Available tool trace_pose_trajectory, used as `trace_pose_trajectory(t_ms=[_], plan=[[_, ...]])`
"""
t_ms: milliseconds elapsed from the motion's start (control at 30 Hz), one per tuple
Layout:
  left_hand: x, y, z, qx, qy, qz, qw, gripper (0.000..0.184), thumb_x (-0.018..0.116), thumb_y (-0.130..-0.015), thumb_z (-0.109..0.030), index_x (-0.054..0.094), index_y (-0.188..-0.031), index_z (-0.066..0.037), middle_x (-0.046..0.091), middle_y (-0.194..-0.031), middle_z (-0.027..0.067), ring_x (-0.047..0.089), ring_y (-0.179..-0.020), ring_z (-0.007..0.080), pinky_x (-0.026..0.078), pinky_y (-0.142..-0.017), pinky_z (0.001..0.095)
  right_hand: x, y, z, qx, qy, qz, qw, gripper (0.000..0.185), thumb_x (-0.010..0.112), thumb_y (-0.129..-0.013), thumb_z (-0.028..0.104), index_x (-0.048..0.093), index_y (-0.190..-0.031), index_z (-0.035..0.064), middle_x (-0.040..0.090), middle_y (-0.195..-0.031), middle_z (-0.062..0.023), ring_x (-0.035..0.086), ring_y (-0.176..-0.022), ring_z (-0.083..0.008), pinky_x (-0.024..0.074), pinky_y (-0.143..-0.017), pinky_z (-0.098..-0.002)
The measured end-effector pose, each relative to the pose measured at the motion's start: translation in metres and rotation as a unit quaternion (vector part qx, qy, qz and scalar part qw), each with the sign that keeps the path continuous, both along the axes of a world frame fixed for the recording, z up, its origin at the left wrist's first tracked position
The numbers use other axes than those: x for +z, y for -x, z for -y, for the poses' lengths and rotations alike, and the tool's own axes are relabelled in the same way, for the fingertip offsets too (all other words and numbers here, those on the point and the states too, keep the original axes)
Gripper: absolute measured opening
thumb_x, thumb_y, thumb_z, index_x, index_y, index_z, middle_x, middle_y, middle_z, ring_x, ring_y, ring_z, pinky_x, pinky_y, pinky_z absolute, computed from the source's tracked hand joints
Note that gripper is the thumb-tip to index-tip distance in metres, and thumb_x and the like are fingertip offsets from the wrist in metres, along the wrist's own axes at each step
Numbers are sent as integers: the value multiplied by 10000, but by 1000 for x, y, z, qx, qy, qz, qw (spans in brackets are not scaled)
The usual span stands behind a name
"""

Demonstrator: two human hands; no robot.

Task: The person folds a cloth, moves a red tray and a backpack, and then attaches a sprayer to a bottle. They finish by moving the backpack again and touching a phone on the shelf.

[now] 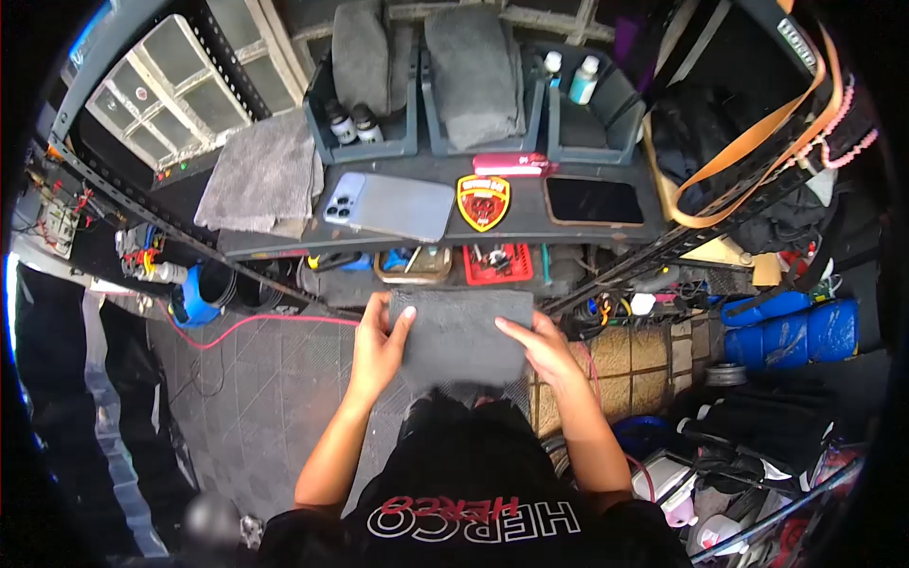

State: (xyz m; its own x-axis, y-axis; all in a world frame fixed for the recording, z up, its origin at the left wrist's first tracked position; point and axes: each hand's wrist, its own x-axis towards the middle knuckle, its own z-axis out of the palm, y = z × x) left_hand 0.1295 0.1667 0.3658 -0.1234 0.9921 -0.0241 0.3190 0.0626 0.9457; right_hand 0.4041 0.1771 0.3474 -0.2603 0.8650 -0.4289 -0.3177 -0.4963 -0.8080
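Note:
A folded dark grey cloth [462,336] is stretched between my two hands, in front of the shelf and above the floor. My left hand [381,343] grips its left edge, thumb on top and fingers behind. At the opposite edge, my right hand [542,346] pinches the cloth the same way. The fingers beneath the cloth are hidden. Beyond it on the black shelf [379,232] lie a pale blue phone [402,206], a red and yellow shield-shaped badge [483,203], a dark-screened phone [595,202] and a loosely folded grey cloth [263,175].
Grey bins [417,142] at the back hold folded cloths and small bottles [584,80]. A red basket [497,265] sits on the lower shelf. A pink hose [256,322] crosses the floor at left. Blue containers [791,333] and jugs stand at right.

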Motion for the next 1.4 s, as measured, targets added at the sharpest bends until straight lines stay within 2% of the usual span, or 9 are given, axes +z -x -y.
trace_pose_trajectory(t_ms=[100,267,367,633,867,933,1067,1167,1400], plan=[[-37,8,5,59,-49,-101,992,185,679,-1014,-182,604,-994,-13,445,-682,-54,373,-631,47,320,-529,266,-68,25,-4,-5,16,10,1000,533,777,-925,244,606,-1360,-12,655,-1325,-89,560,-1267,-192,414,-1098,-360],[-128,35,62,41,57,-212,975,338,703,-985,-308,615,-1041,14,514,-627,194,472,-517,301,409,-533,429,-208,44,33,110,16,105,988,420,747,-961,243,642,-1298,15,696,-1203,-52,634,-1105,-165,485,-985,-338],[-138,22,139,-53,90,-278,955,386,637,-1016,-368,524,-1125,-16,618,-714,274,640,-723,500,473,-612,523,-266,22,72,281,18,187,941,386,731,-975,225,656,-1290,14,701,-1210,-60,660,-1065,-163,509,-972,-328],[-118,-21,211,170,247,-219,929,427,636,-1015,-374,529,-1191,0,599,-620,242,654,-592,435,477,-567,494,-258,10,85,361,-60,193,910,501,690,-946,475,721,-1152,19,743,-1077,-99,673,-1001,-215,486,-937,-375],[-225,0,248,203,305,-277,888,631,681,-943,-387,552,-1257,145,667,-1045,342,650,-987,492,530,-896,519,-247,35,94,344,-163,313,870,498,778,-905,436,552,-664,64,529,-615,-36,431,-588,-140,411,-557,-399],[-245,-6,254,241,271,-298,883,775,695,-912,-447,486,-1303,189,654,-1097,352,620,-1074,518,496,-958,543,-262,44,110,281,-188,317,886,482,790,-885,421,584,-688,33,604,-615,-111,554,-575,-190,443,-558,-437],[-209,-5,209,165,489,-96,851,890,690,-870,-535,462,-1303,208,653,-1156,390,614,-1160,534,479,-1016,541,-294,39,111,299,-170,405,847,486,801,-852,413,668,-954,-43,721,-905,-232,702,-844,-405,530,-752,-466],[-188,-7,191,122,308,-207,921,844,709,-868,-492,465,-1314,182,647,-1164,407,630,-1154,522,502,-989,531,-272,28,90,385,-109,385,832,738,795,-851,460,595,-1377,-17,664,-1318,-241,634,-1246,-385,496,-1058,-409],[-14,-22,74,-239,169,-124,948,550,795,-820,-219,601,-1312,-68,710,-948,217,709,-808,327,532,-714,453,-36,30,4,381,-357,64,850,1002,879,-804,418,361,-1585,66,421,-1603,-160,420,-1467,-295,357,-1197,-438]])
